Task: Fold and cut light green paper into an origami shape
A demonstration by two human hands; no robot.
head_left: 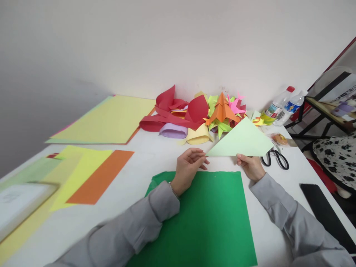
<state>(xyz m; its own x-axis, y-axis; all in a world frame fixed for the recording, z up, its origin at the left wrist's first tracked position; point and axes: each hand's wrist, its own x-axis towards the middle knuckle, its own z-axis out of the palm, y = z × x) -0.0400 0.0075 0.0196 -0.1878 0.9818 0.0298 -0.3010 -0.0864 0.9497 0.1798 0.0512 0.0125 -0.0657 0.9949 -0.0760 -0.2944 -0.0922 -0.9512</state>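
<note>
A pale green paper triangle [241,141] is held up above the white table [144,159]. My left hand [188,167] pinches its left corner with thumb and fingers closed. My right hand [250,166] grips the triangle's lower edge near the right side, fingers curled under it. Both arms wear grey sleeves. Beneath the hands lies a large dark green sheet [205,218], flat on the table.
A heap of folded coloured paper shapes [200,115] sits at the back by the wall. Black scissors [274,157] lie right of the triangle. Yellow and orange sheets [91,174] and a paper stack [108,118] lie left. Two plastic bottles [283,104] lie far right; a dark flat object [325,211] near the right edge.
</note>
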